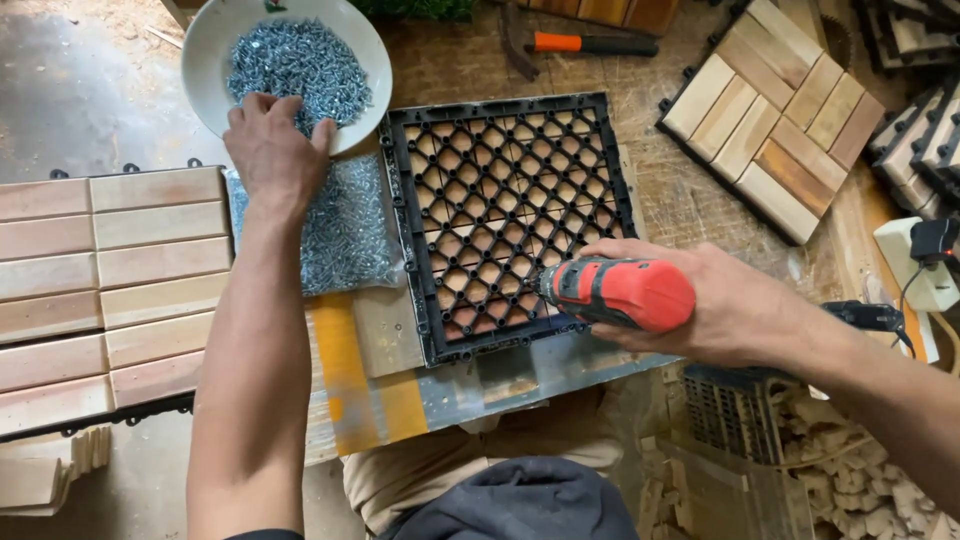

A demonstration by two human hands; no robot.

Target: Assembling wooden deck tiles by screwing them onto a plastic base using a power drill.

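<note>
Left hand (272, 140) reaches over the rim of the white bowl (215, 60), fingers curled down into the heap of silver screws (300, 60), while the right hand (725, 300) grips the red power driver (618, 292), its nose down on the black plastic grid tile (500, 200) lying between both hands.

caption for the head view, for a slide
Left hand reaches into a bowl of screws; right hand holds a red drill on a black grid tile.

Worn wooden workbench (700, 200), black plastic grid (505, 215), white bowl of screws (215, 50), finished wood tiles (110, 290), hammer (585, 43)
</note>
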